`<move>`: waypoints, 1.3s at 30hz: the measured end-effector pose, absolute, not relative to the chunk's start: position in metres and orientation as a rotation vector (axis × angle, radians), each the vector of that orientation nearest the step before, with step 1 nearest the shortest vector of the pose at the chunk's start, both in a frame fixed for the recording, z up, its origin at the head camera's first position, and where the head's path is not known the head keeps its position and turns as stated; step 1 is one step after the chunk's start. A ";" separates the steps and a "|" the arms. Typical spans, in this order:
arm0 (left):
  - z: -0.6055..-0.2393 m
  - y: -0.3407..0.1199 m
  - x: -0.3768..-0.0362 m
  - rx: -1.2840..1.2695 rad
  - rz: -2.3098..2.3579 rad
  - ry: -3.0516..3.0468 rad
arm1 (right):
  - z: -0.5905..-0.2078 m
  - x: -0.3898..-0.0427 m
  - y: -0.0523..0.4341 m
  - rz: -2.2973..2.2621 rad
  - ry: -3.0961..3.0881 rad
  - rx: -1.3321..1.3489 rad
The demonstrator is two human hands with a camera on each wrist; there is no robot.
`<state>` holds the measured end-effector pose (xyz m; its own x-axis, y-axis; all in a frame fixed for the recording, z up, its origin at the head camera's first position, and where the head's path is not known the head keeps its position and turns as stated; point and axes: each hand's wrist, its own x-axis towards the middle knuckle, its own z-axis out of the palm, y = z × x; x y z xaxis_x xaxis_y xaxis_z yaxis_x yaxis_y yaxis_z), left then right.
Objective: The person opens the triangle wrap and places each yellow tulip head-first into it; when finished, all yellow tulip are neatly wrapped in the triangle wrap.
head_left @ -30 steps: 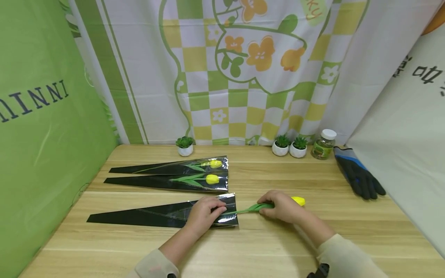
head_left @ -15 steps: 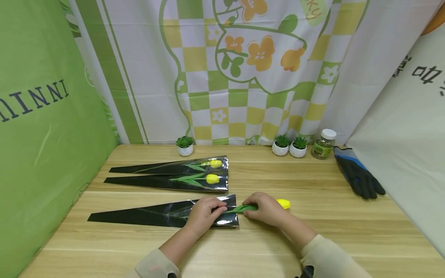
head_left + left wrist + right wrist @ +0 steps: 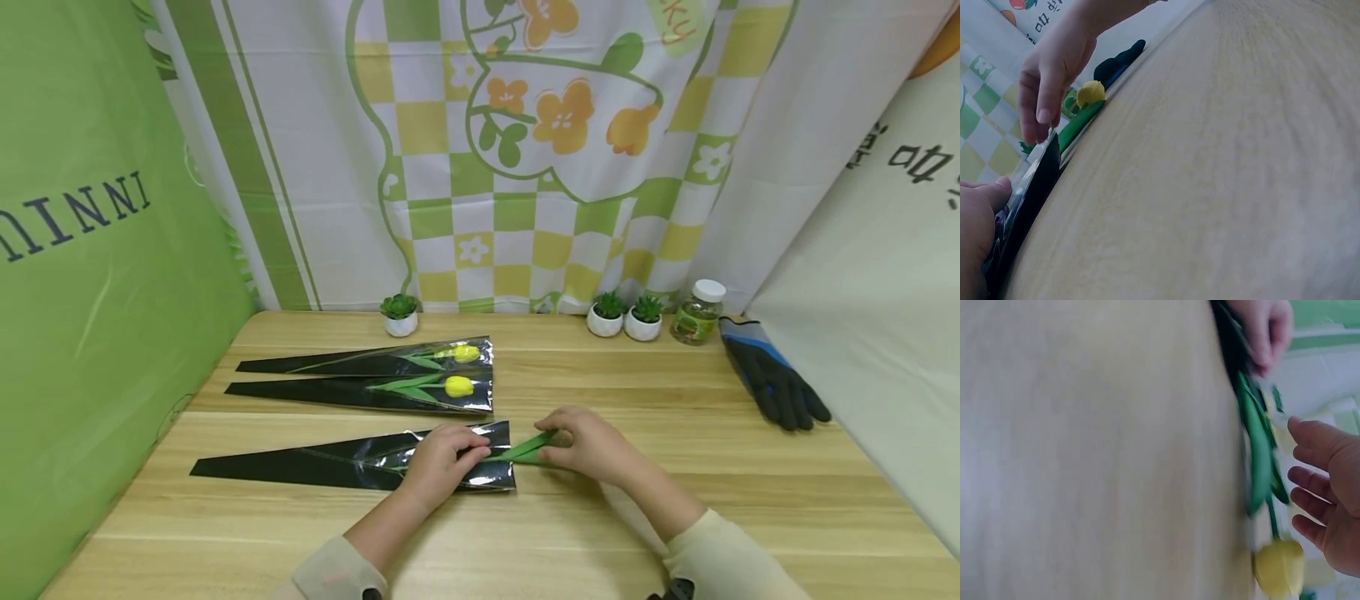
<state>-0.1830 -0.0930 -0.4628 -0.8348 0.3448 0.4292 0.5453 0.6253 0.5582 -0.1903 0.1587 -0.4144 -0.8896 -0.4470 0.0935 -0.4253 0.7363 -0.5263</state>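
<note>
Yellow tulip (image 3: 1279, 567) just beside loosely spread right hand (image 3: 588, 446); left hand (image 3: 442, 462) grip pinches black sleeve (image 3: 337, 465).

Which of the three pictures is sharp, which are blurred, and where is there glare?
Head view: sharp and evenly lit, with glare on the shiny black sleeve under the left hand. Left wrist view: the tabletop is smeared and soft. Right wrist view: blurred all over, with the yellow tulip and the right hand soft-edged.
</note>
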 end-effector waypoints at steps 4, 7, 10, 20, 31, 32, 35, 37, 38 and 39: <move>-0.464 -0.093 -0.184 -0.725 -1.021 -2.569 | -0.407 -0.188 0.185 -0.955 2.877 -0.649; -0.464 -0.093 -0.184 -0.717 -1.018 -2.569 | -0.405 -0.186 0.207 -1.018 2.849 -0.575; -0.464 -0.093 -0.184 -0.710 -1.019 -2.567 | -0.406 -0.185 0.226 -1.063 2.792 -0.498; -0.464 -0.093 -0.183 -0.710 -1.021 -2.560 | -0.424 -0.182 0.252 -1.102 2.696 -0.442; -0.464 -0.093 -0.183 -0.710 -1.035 -2.557 | -0.428 -0.183 0.239 -1.138 2.706 -0.384; -0.464 -0.093 -0.183 -0.709 -1.040 -2.553 | -0.428 -0.183 0.236 -1.152 2.696 -0.381; -0.463 -0.093 -0.182 -0.699 -1.062 -2.542 | -0.428 -0.184 0.227 -1.165 2.685 -0.419; -0.462 -0.092 -0.182 -0.701 -1.069 -2.532 | -0.429 -0.185 0.221 -1.177 2.681 -0.462; -0.462 -0.092 -0.182 -0.702 -1.068 -2.529 | -0.429 -0.185 0.217 -1.180 2.679 -0.483; -0.462 -0.092 -0.182 -0.704 -1.070 -2.526 | -0.429 -0.185 0.214 -1.177 2.682 -0.506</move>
<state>-0.1822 -0.0920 -0.4617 -0.8319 0.3177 0.4551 0.5479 0.6007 0.5822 -0.1852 0.2140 -0.4294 -0.9280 -0.3720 -0.0185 -0.2383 0.6310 -0.7382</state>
